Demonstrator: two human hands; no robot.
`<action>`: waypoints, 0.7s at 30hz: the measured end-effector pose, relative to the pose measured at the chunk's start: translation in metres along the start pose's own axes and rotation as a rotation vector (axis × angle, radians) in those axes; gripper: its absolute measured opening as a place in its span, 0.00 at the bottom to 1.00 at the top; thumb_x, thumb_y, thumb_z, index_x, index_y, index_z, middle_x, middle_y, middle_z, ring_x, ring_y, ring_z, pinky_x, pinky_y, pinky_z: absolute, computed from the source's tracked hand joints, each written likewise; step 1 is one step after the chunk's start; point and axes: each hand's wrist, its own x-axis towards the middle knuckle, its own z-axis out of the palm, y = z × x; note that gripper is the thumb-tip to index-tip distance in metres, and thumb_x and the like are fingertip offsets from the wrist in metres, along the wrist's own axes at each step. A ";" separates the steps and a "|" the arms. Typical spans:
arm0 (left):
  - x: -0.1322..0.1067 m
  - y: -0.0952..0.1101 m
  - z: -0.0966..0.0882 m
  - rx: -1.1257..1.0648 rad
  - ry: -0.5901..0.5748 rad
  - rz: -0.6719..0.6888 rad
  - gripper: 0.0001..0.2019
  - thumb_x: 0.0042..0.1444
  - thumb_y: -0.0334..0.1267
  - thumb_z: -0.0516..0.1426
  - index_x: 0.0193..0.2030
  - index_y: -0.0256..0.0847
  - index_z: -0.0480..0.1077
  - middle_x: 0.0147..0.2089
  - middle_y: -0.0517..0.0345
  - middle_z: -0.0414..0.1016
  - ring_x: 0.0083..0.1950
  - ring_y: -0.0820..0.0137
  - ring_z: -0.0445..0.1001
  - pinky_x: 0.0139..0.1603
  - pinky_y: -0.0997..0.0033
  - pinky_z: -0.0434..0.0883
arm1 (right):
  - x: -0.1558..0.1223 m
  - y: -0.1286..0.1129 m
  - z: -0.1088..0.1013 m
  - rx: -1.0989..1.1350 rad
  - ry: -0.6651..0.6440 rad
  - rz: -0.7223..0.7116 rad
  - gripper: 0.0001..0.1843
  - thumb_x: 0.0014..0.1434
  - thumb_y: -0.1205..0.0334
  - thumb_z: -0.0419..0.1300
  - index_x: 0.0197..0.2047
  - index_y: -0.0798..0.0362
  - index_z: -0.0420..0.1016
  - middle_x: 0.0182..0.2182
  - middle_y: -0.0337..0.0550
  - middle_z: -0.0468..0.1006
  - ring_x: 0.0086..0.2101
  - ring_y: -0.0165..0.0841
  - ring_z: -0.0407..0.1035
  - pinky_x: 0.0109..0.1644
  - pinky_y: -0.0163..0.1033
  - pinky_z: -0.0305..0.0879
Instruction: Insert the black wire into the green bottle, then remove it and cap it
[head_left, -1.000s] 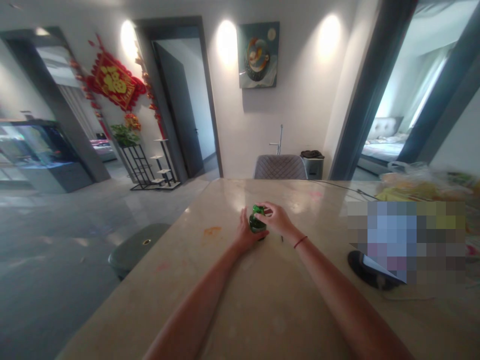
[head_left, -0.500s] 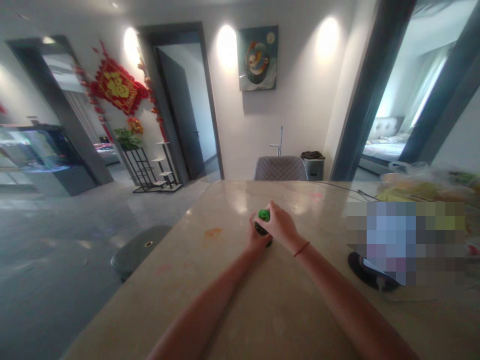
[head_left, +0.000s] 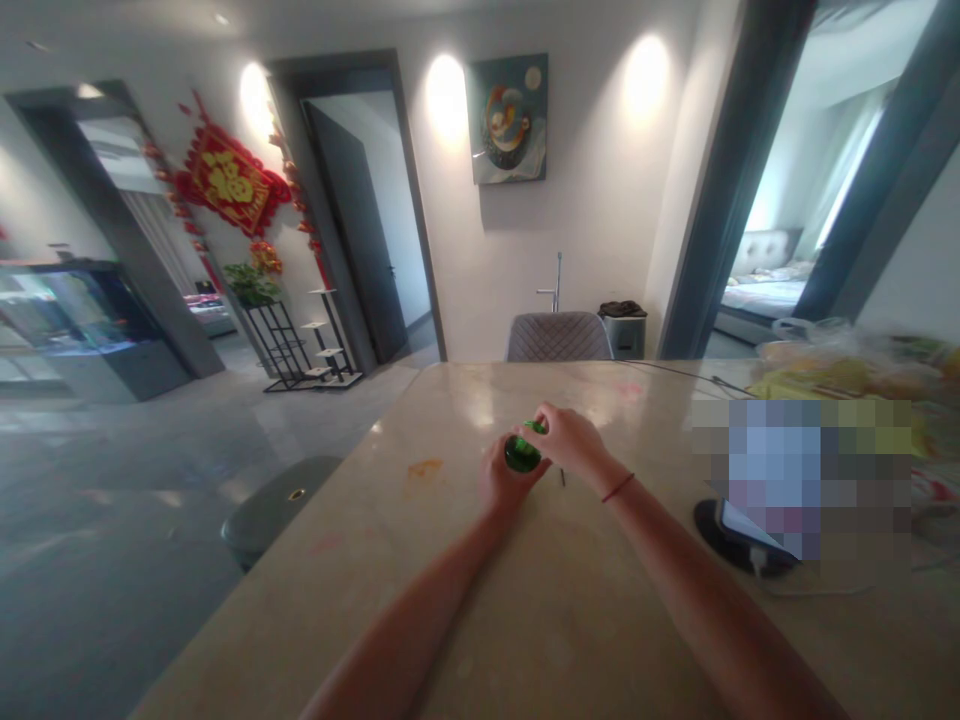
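A small green bottle (head_left: 521,453) stands on the beige stone table (head_left: 540,620), roughly in the middle. My left hand (head_left: 501,482) is wrapped round its lower body from the left. My right hand (head_left: 570,443) is closed over the bottle's top, fingers curled on the green cap. A thin red band circles my right wrist. Most of the bottle is hidden by both hands.
A dark round stand (head_left: 739,540) with a device sits to the right, beside a blurred patch and plastic bags of food (head_left: 840,370). An orange stain (head_left: 424,468) marks the table to the left. A grey stool (head_left: 277,500) and a padded chair (head_left: 559,336) flank the table.
My right hand has shifted round the bottle's top between frames, and the bottle has tilted slightly. The view has drifted a little to the right.
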 end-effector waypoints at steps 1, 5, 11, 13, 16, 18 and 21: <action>0.000 0.000 0.000 0.013 -0.001 0.015 0.27 0.37 0.51 0.62 0.44 0.41 0.66 0.37 0.55 0.73 0.37 0.67 0.72 0.37 0.70 0.67 | 0.001 0.003 -0.001 0.001 -0.018 -0.013 0.20 0.54 0.43 0.51 0.35 0.51 0.69 0.29 0.43 0.76 0.31 0.34 0.70 0.30 0.34 0.56; -0.001 -0.001 0.001 0.046 -0.031 0.036 0.27 0.38 0.54 0.60 0.43 0.42 0.65 0.36 0.55 0.73 0.38 0.67 0.72 0.38 0.69 0.68 | 0.002 0.009 -0.003 0.027 -0.049 -0.079 0.19 0.54 0.44 0.52 0.36 0.51 0.72 0.29 0.43 0.77 0.31 0.34 0.70 0.30 0.34 0.56; 0.000 -0.006 0.004 0.021 -0.053 0.030 0.30 0.37 0.53 0.61 0.46 0.42 0.60 0.39 0.55 0.72 0.38 0.67 0.72 0.37 0.68 0.67 | 0.005 0.016 -0.005 0.142 -0.099 -0.171 0.16 0.54 0.50 0.53 0.39 0.50 0.73 0.32 0.43 0.78 0.33 0.33 0.70 0.34 0.33 0.59; -0.001 -0.007 0.006 0.033 -0.052 0.024 0.31 0.37 0.54 0.61 0.45 0.41 0.58 0.39 0.53 0.72 0.37 0.66 0.72 0.35 0.68 0.67 | 0.007 0.019 -0.005 0.180 -0.107 -0.176 0.15 0.54 0.52 0.53 0.40 0.51 0.73 0.33 0.43 0.78 0.33 0.33 0.70 0.36 0.33 0.60; -0.001 -0.009 0.007 0.088 -0.057 0.029 0.30 0.38 0.55 0.60 0.44 0.42 0.57 0.38 0.52 0.72 0.37 0.65 0.72 0.34 0.67 0.67 | 0.008 0.023 -0.006 0.257 -0.141 -0.227 0.14 0.52 0.60 0.54 0.42 0.52 0.73 0.36 0.43 0.77 0.35 0.32 0.70 0.40 0.34 0.61; -0.002 -0.008 0.007 0.110 -0.048 0.031 0.29 0.38 0.56 0.59 0.43 0.42 0.57 0.37 0.52 0.72 0.36 0.65 0.72 0.33 0.68 0.67 | 0.007 0.024 -0.006 0.337 -0.166 -0.304 0.16 0.51 0.67 0.54 0.44 0.53 0.72 0.40 0.44 0.76 0.40 0.32 0.69 0.46 0.35 0.61; -0.003 -0.007 0.006 0.134 -0.046 0.041 0.28 0.39 0.57 0.58 0.42 0.41 0.58 0.35 0.53 0.72 0.35 0.64 0.73 0.32 0.67 0.67 | 0.007 0.025 -0.003 0.461 -0.178 -0.382 0.22 0.49 0.70 0.54 0.49 0.52 0.69 0.48 0.45 0.70 0.48 0.33 0.64 0.53 0.37 0.57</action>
